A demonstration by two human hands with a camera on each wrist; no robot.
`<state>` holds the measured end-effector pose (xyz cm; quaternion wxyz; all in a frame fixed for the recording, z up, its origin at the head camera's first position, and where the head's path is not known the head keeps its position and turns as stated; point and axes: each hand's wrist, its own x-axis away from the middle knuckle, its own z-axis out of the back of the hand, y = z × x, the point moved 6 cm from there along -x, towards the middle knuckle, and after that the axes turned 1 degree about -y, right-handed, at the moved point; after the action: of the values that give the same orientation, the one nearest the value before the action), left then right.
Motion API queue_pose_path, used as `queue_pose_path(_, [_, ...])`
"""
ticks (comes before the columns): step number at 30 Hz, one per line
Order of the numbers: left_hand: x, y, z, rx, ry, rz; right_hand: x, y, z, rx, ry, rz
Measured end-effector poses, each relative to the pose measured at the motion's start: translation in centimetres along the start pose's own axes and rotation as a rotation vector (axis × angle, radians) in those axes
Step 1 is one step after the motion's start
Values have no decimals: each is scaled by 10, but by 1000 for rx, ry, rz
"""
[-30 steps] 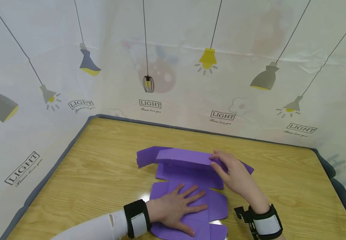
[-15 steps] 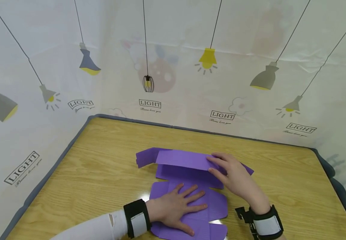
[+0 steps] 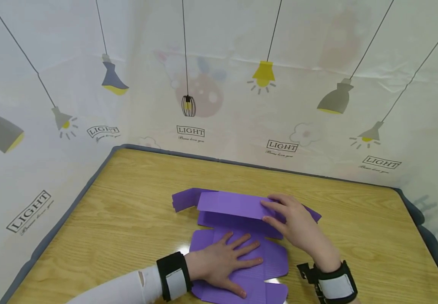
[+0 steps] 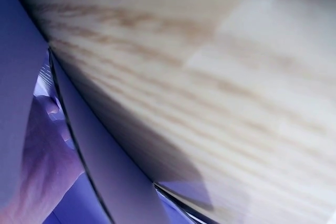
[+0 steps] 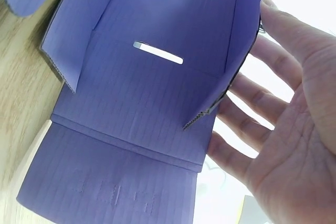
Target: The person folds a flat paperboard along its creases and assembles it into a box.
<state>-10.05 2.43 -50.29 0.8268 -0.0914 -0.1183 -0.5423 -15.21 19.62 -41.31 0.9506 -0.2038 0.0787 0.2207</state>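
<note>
Your left hand [image 3: 220,262] splays on purple cardboard [image 3: 276,258], your right hand [image 3: 298,223] grips its raised panel [image 3: 230,204], and printed sheeting [image 3: 238,114] backs the worktop [image 3: 128,207].

Your right hand [image 3: 298,226] has come slightly closer to you and leftward over the past second as the raised purple cardboard panel [image 3: 228,204] tips down toward you, its face broader, its near edge lower.
</note>
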Motion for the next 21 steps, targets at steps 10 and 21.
queue_pose_path(10, [1, -1, 2, 43, 21, 16, 0, 0, 0, 4, 24, 13])
queue_pose_path(21, [18, -22, 6, 272, 118, 143, 1, 1, 0, 17, 37, 35])
